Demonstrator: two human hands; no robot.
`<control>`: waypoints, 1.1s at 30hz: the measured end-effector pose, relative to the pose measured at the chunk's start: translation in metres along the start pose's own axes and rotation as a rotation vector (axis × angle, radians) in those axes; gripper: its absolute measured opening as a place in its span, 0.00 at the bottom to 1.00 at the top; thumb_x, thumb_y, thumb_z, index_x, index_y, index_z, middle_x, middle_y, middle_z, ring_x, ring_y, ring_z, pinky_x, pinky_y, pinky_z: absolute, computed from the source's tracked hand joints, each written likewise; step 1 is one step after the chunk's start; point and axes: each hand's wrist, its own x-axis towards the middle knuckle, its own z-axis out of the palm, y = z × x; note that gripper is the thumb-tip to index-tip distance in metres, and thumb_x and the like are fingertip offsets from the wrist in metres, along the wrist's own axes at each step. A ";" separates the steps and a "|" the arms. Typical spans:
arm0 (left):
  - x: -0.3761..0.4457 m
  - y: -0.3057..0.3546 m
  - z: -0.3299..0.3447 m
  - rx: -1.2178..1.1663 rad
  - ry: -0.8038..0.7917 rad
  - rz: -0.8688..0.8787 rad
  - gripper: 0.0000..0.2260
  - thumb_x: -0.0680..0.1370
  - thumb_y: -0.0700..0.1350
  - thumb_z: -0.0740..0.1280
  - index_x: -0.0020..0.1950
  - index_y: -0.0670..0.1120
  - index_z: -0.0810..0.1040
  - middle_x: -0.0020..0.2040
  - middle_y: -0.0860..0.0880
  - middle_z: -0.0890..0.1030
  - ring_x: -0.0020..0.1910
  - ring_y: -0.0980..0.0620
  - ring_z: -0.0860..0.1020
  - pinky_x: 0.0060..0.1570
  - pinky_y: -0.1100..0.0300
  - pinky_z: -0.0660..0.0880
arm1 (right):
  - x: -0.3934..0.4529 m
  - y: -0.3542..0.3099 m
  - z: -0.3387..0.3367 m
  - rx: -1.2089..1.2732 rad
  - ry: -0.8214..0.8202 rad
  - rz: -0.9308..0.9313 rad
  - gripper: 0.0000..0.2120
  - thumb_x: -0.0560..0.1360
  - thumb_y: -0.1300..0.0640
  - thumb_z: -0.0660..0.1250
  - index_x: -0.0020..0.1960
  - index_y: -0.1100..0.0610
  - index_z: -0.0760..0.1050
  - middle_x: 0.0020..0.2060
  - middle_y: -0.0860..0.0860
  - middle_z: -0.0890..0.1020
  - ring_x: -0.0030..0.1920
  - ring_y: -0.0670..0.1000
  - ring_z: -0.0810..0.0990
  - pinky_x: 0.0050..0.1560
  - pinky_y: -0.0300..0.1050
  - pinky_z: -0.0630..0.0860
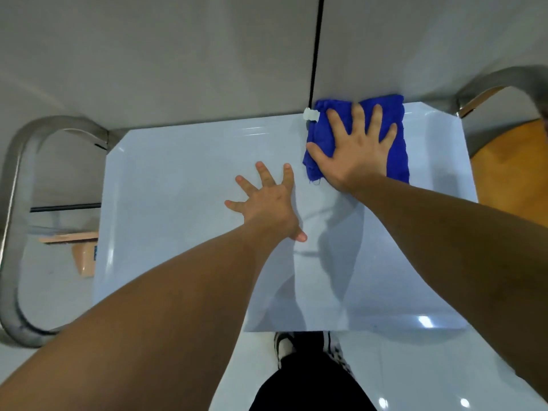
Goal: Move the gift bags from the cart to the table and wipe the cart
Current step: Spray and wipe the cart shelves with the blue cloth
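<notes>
A folded blue cloth (358,137) lies on the far right part of the cart's pale top (184,173), in the upper right of the frame, its far edge against the grey wall panel (166,54). The right hand (357,149) presses flat on the cloth with fingers straight and spread, thumb reaching off its left edge. The left hand (268,201) rests palm down on the bare cart top near the centre of the frame, fingers splayed and holding nothing. A black cord (315,48) runs down the wall to a small white clip (310,114) just beside the cloth's upper left corner. Curved metal cart handles show at the left (17,203) and upper right (498,81). A wooden surface (510,167) sits at the right edge. At the bottom, dark trousers (308,387) and a shoe (283,348) stand on glossy white floor (430,375).
</notes>
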 end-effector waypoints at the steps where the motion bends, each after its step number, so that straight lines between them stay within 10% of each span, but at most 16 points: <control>1: -0.001 0.000 0.000 0.006 0.004 -0.002 0.67 0.62 0.61 0.82 0.79 0.60 0.31 0.80 0.43 0.30 0.77 0.26 0.36 0.66 0.19 0.52 | -0.006 0.001 0.000 0.009 -0.013 -0.005 0.39 0.75 0.25 0.44 0.81 0.42 0.47 0.81 0.54 0.50 0.80 0.65 0.45 0.75 0.73 0.45; 19: -0.013 -0.011 0.006 -0.016 0.097 0.091 0.66 0.61 0.63 0.82 0.80 0.59 0.34 0.80 0.41 0.32 0.76 0.25 0.37 0.65 0.18 0.53 | -0.273 -0.043 0.035 0.172 -0.123 0.269 0.35 0.78 0.27 0.45 0.81 0.39 0.46 0.82 0.49 0.45 0.80 0.60 0.36 0.76 0.69 0.37; 25: -0.013 -0.015 0.005 -0.031 0.087 0.117 0.64 0.63 0.64 0.81 0.81 0.59 0.36 0.81 0.42 0.32 0.77 0.26 0.39 0.65 0.19 0.54 | -0.304 -0.108 0.049 0.119 -0.162 0.026 0.35 0.78 0.26 0.45 0.80 0.40 0.52 0.81 0.52 0.55 0.80 0.66 0.45 0.73 0.76 0.43; 30: -0.009 -0.054 -0.005 -0.043 0.318 0.216 0.36 0.76 0.68 0.65 0.79 0.55 0.61 0.77 0.46 0.66 0.71 0.38 0.69 0.61 0.45 0.71 | -0.262 -0.108 0.044 0.081 -0.208 -0.015 0.39 0.75 0.24 0.46 0.80 0.38 0.39 0.82 0.52 0.45 0.79 0.66 0.37 0.71 0.76 0.37; 33: -0.006 -0.104 -0.005 -0.178 0.460 0.299 0.27 0.82 0.55 0.63 0.80 0.51 0.62 0.77 0.47 0.68 0.74 0.42 0.67 0.68 0.48 0.68 | -0.239 -0.111 0.039 0.068 -0.200 -0.037 0.39 0.75 0.25 0.47 0.80 0.38 0.39 0.82 0.52 0.43 0.79 0.66 0.37 0.72 0.76 0.37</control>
